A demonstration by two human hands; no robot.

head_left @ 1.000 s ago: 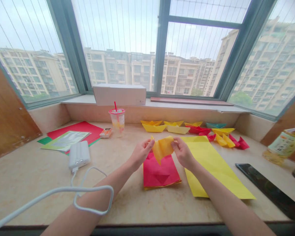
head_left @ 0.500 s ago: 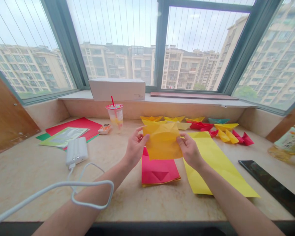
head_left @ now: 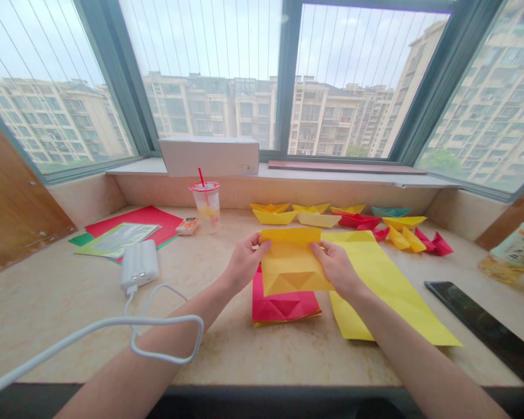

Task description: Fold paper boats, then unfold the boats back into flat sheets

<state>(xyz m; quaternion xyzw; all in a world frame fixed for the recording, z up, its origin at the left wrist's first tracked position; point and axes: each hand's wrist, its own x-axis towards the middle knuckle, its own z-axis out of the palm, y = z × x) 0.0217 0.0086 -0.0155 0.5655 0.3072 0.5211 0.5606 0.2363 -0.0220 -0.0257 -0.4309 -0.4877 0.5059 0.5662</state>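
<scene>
My left hand [head_left: 243,263] and my right hand [head_left: 337,267] pinch the two upper sides of an orange-yellow folded paper [head_left: 291,263], held flat just above the counter. Its top edge is folded over and a triangle crease shows along its bottom. Under it lies a pink folded sheet [head_left: 283,304] on top of another yellow piece. To the right of my right hand a long yellow sheet [head_left: 384,288] lies on the counter.
Several folded paper boats [head_left: 349,222] in yellow, red and teal line the back. A drink cup with a red straw [head_left: 206,205], a white power bank [head_left: 140,263] with its cable, coloured sheets [head_left: 126,234], a black ruler [head_left: 484,329], a bottle [head_left: 513,253] and a white box [head_left: 209,157] surround the spot.
The crumpled orange-yellow paper was spread out into a flat rectangle between both hands, then lowered toward the pink sheet with its top edge folded over.
</scene>
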